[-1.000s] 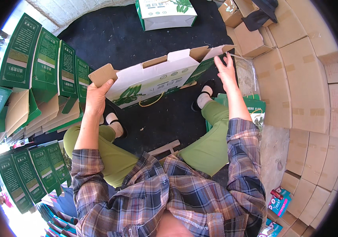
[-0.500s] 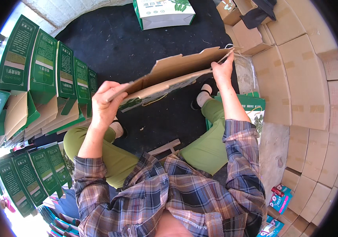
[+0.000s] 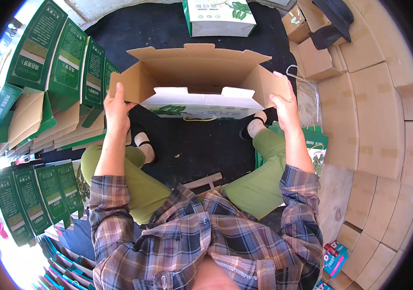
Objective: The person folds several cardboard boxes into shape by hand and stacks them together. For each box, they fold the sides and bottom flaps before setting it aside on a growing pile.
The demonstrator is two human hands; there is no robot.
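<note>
At the far left, a lower row of green printed boxes (image 3: 35,203) leans together, and above it a larger row of green boxes (image 3: 54,63) stands with brown end flaps hanging out. Just beside that upper row, the person's left hand (image 3: 116,108) is closed around the left end flap of an open cardboard box, its thumb pointing up along the panel. The open box (image 3: 201,104) is held between the two hands above a black mat (image 3: 182,145), its brown interior facing up, the far flap leaning outward and a cord handle (image 3: 199,119) on the white-and-green near side. Beyond it, a white-and-green box (image 3: 223,26) rests on the mat, well apart. The right hand (image 3: 285,107) grips the right end flap, thumb on the near side and fingers at the outer edge. Farther right are a small open brown carton (image 3: 316,60), a black hat (image 3: 332,24) near it and tall stacked brown cartons (image 3: 378,111).
</note>
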